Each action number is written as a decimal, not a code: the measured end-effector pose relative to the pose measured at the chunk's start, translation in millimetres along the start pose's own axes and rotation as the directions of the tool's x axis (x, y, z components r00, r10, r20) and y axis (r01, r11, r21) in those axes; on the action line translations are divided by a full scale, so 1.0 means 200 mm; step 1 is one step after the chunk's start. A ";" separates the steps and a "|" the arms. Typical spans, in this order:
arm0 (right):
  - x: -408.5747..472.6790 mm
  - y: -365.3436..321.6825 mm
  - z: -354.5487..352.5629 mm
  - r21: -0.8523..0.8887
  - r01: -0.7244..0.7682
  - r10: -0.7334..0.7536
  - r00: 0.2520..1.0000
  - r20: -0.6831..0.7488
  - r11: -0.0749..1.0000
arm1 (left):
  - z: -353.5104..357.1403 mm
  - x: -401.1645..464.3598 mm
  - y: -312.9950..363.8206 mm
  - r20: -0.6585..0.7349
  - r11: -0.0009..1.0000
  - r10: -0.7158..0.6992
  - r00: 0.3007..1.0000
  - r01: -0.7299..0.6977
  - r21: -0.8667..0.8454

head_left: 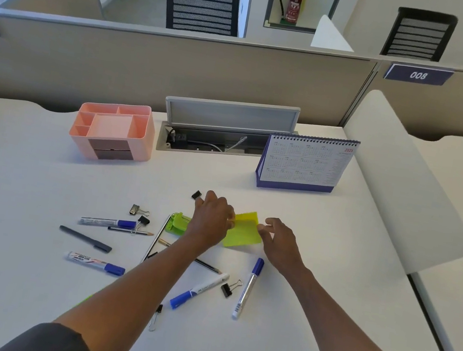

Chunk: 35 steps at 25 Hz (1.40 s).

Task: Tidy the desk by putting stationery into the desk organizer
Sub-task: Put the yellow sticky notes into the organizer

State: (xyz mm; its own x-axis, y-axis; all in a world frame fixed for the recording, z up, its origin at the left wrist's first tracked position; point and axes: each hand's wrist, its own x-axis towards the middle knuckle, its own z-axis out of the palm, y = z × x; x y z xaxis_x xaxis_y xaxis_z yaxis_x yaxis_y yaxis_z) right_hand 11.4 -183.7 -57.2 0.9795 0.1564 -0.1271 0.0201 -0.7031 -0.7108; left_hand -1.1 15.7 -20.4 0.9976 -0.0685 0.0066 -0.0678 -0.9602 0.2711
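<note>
Yellow sticky-note pad [245, 229] pinched between left hand [211, 221] and right hand [281, 244]

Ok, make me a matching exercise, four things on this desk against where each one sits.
Things:
1. organizer
2. calendar
3. sticky notes
4. grey pen

Places:
A. between the two hands
B. back right, standing by the cable tray
C. front left, among the markers
D. back left, away from the clutter

Pairs: 1-D, 2-B, 3-A, 4-C
</note>
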 end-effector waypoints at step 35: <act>0.85 -1.40 0.51 -0.037 0.596 -0.581 0.764 -0.280 0.802 | -0.51 0.02 -1.30 -0.252 0.910 -0.381 0.890 0.313 -0.270</act>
State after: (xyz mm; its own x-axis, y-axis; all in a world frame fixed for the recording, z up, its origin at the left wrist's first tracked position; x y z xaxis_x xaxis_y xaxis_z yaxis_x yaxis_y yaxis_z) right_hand 151.3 111.1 48.9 0.7928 0.3340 0.5099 0.6078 -0.4963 -0.6199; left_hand 20.9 292.3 6.4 0.9164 0.3730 0.1451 0.2542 -0.8224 0.5090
